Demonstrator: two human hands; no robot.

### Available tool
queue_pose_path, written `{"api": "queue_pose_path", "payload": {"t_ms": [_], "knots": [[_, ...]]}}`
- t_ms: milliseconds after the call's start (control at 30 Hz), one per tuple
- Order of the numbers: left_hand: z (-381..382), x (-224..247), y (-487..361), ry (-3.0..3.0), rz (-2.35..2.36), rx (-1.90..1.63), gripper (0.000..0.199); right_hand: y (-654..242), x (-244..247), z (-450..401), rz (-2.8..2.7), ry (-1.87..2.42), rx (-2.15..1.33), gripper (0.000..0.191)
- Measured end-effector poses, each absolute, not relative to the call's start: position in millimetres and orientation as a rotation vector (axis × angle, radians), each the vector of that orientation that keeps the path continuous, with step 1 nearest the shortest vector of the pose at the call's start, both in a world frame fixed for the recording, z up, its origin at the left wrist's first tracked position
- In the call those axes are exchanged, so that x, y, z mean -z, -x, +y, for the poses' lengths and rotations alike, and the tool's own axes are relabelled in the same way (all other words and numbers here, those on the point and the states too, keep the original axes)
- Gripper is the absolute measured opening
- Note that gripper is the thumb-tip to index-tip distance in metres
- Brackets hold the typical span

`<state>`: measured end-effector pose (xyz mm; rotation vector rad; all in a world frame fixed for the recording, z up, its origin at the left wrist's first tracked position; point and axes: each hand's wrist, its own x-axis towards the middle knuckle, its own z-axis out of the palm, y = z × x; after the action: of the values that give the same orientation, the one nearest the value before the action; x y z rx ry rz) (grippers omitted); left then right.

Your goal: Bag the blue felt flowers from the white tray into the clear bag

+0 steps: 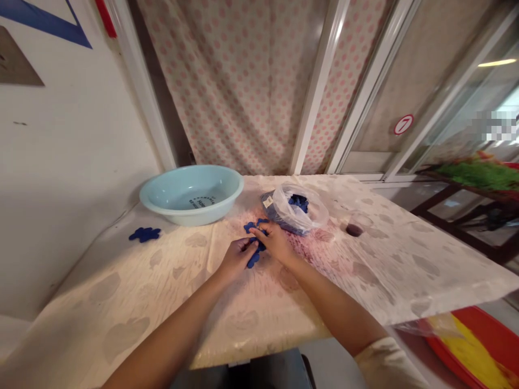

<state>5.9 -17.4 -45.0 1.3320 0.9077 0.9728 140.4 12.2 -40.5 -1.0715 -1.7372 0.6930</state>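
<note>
Just above the middle of the table, both hands are closed on dark blue flower-shaped cloth pieces. My left hand pinches them from the left, with thumb and fingers together. From the right, my right hand grips the upper part, where scalloped edges show past the fingers. How many pieces there are I cannot tell. Behind my right hand sits an open clear plastic bag with more dark blue pieces inside. Another blue flower piece lies alone at the left.
A light blue basin stands at the back left. To the right is a small clear cup with dark liquid. Reddish stains mark the tablecloth near the bag. A red tub with yellow contents is below the right edge.
</note>
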Motion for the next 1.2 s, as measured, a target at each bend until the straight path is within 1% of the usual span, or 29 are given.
{"api": "queue_pose_path", "payload": {"t_ms": [333,533,800,1000,1200], "knots": [[-19.0,43.8,-6.8,-1.411,0.861,-1.004,0.043,-141.8,42.0,2.3,-1.889,0.939,-0.633,0.044],[-19.2,42.6,-3.4,-1.429,0.829,-1.001,0.042,-141.4,39.7,-0.9,-1.884,0.866,-0.747,0.048],[-14.8,46.1,-2.3,-1.337,0.785,-1.008,0.038,-133.1,36.4,2.1,-1.699,0.921,-0.917,0.048],[-12.6,47.1,0.5,-1.282,0.752,-1.007,0.036,-144.1,47.8,22.8,-1.422,0.968,-1.010,0.045],[-11.3,44.2,1.5,-1.258,0.781,-1.018,0.037,-146.1,46.3,25.0,-1.259,0.882,-1.194,0.044]]}}
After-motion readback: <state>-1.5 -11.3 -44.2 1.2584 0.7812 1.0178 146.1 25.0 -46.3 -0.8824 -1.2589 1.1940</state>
